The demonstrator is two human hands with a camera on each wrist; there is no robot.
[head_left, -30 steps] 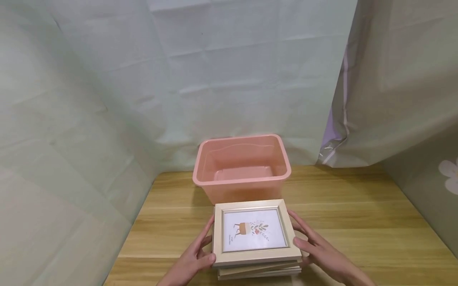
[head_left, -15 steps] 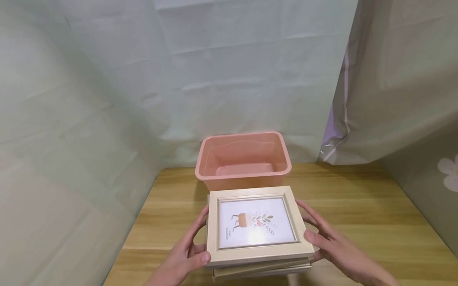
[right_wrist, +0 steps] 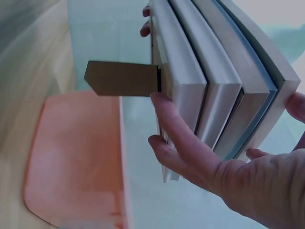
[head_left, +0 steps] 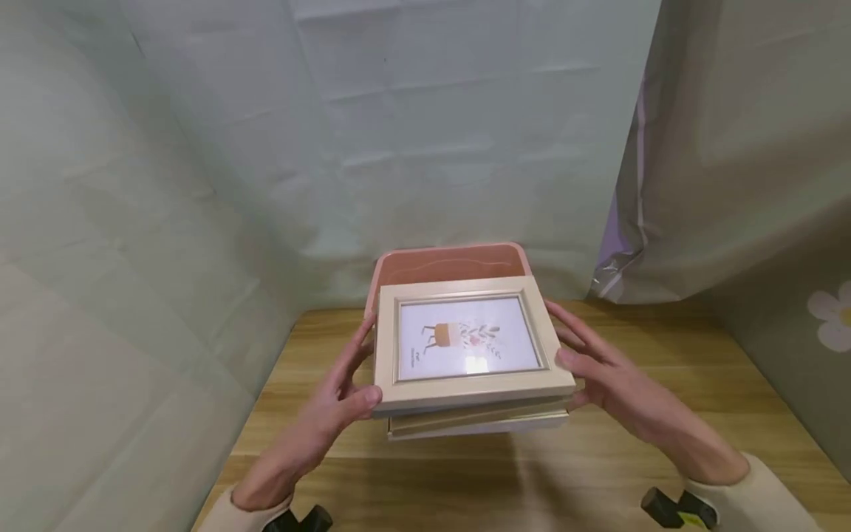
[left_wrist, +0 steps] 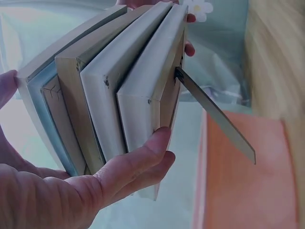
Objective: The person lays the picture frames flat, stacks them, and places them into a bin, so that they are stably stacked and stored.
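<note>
Between both hands a stack of several cream and white picture frames [head_left: 475,391] hangs above the table, tilted a little. The top frame shows a flower-pot print behind glass. My left hand [head_left: 326,403] grips the stack's left side, thumb near the top frame and fingers [left_wrist: 155,143] under the lowest one. On the opposite side my right hand [head_left: 614,380] holds it likewise, with fingers [right_wrist: 186,143] beneath. From the bottom frame a brown stand leg [right_wrist: 124,78] sticks out downward. The pink bin [head_left: 452,253] stands behind, its front mostly hidden by the stack.
The wooden table [head_left: 319,355] extends left and right of the bin. A pale cloth [head_left: 452,148] hangs behind it and along the left. At the right hangs a grey-brown curtain [head_left: 731,185] with a white flower.
Both hands have raised the stack of picture frames from low near the table's front and moved it forward. It now covers much of the bin, and the sleeves have come into view.
</note>
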